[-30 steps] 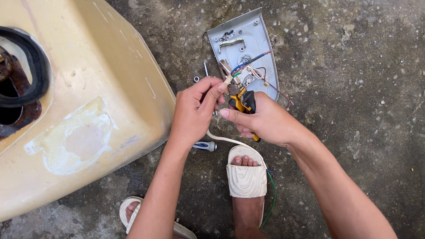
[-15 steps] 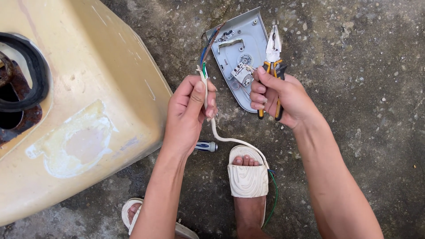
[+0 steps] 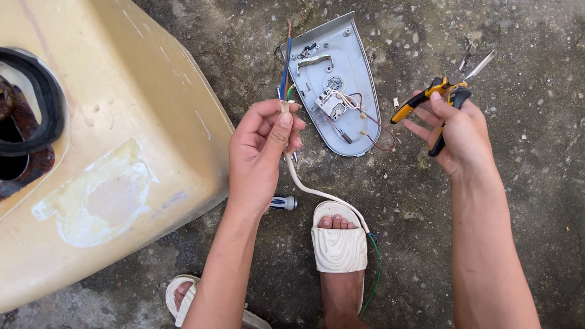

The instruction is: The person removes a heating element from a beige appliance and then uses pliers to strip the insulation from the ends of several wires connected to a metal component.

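White cable [image 3: 304, 186] pinched near its stripped end between thumb and fingers of the left hand [image 3: 263, 152], held just above the concrete floor [image 3: 487, 244] in the middle of the view. Blue, brown and green-yellow cores [image 3: 285, 67] fanning upward out of the sheath above the fingertips, bare copper at the tips. Rest of the cable curving down past the wrist, running under the white slide sandal [image 3: 339, 247] on the right foot, with a loop of green wire [image 3: 376, 268] emerging beside it. Right hand [image 3: 460, 137] well apart to the right, clenched loosely around the yellow-and-black handles of a pair of pliers [image 3: 448, 91], metal jaws slightly parted and pointing up and away to the right. Between the two hands, flat on the floor, a grey pointed plate [image 3: 353, 91] shaped like an iron's base, inner side up, carrying a metal bracket, a small white terminal part and thin reddish wires [image 3: 381, 131] trailing off its lower edge. Near the left wrist, partly hidden behind it, a screwdriver handle [image 3: 283, 203] in blue and white lying on the floor. Second sandal [image 3: 183, 298] at the bottom edge. Far left filled by a large cream-coloured tub-like body [image 3: 122, 152] with scuffed patches, a black rubber ring [image 3: 42, 103] and a rusty opening at its left side.
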